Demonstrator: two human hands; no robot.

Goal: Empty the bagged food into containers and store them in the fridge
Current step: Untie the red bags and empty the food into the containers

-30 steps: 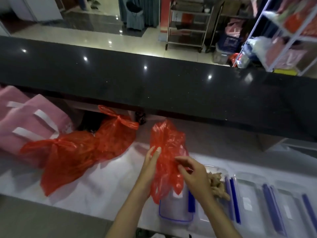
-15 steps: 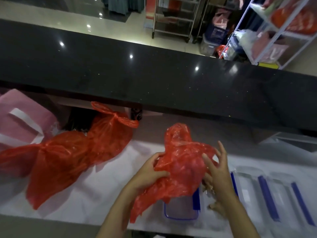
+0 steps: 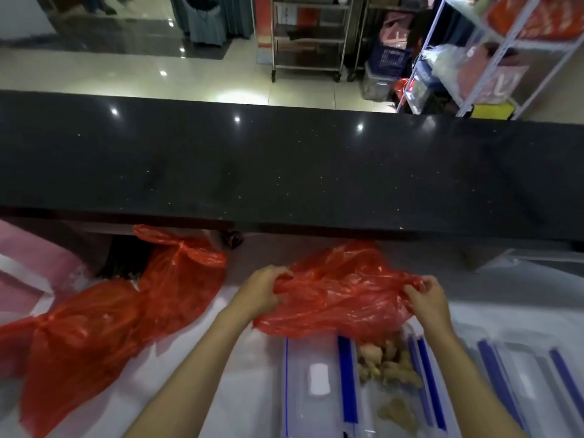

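Spreads the red bag (image 3: 341,298) wide and low between both hands, where half a second back bunched it into a loose lump and a second back let it hang as a narrow upright strip. Grips the bag's left edge with the left hand (image 3: 262,289), fingers curled and clamped on the film; pinches the right edge with the right hand (image 3: 426,298), fingers likewise closed on the plastic. Holds the bag just above the far end of the clear container (image 3: 414,343), right of centre at the near edge of the white counter (image 3: 221,390), with the ginger (image 3: 388,365) lying loose below it. Looks flat and limp now, so probably emptied, though cannot tell whether a last piece clings inside. Leaves the lid (image 3: 316,374) with its blue clip lying flat just left of the ginger, not yet fitted. Points, as a judgement, to the pouring step being finished for this bag: discarding the film and closing the container come next. Leaves plenty undone: two tied red bags (image 3: 94,327) at the left, apparently full, beside a pink bag (image 3: 31,279), and spare containers (image 3: 521,374) at the right; shows no fridge anywhere
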